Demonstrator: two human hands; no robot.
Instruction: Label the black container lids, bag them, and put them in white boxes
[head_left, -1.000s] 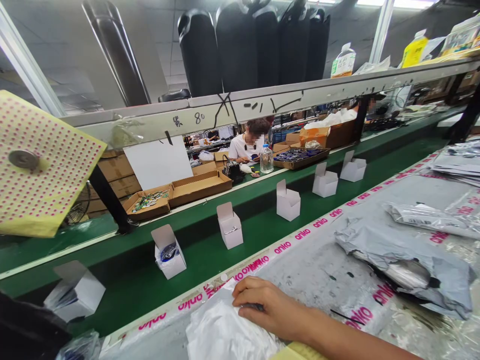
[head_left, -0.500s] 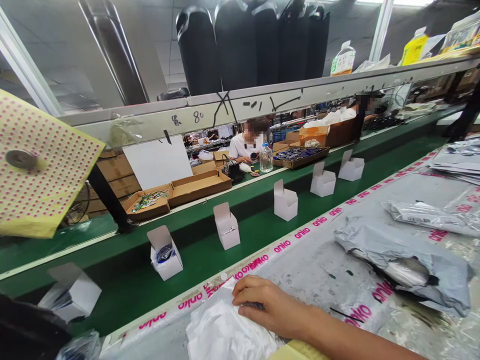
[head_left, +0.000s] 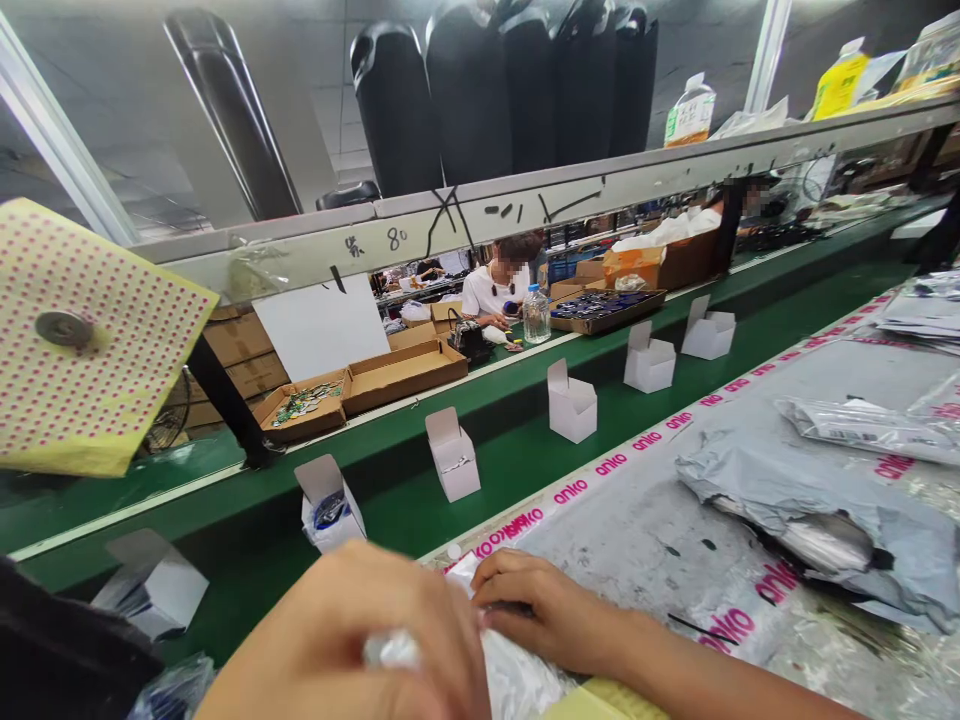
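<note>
A pile of thin white plastic bags (head_left: 517, 675) lies at the front edge of the work surface. My right hand (head_left: 529, 605) rests on its far end, fingers bent and closed on the white plastic. Large and blurred in front, my left hand (head_left: 367, 630) is curled over the pile's left side. Something whitish shows between its fingers, too smeared to make out. Beyond the hands, on the green belt, stands an open white box (head_left: 334, 500) with a blue item in clear wrap inside. Another open white box (head_left: 452, 455) stands to its right.
More white boxes (head_left: 572, 400) stand along the green belt (head_left: 510, 460). A torn grey bag (head_left: 817, 520) lies to the right. A shelf beam (head_left: 487, 205) crosses above, with a dotted yellow sheet (head_left: 90, 350) hanging left. A co-worker (head_left: 491, 290) sits beyond the belt.
My left hand has come into view from below and now covers part of the white bags and a box's lower edge. My right hand has stayed nearly in place.
</note>
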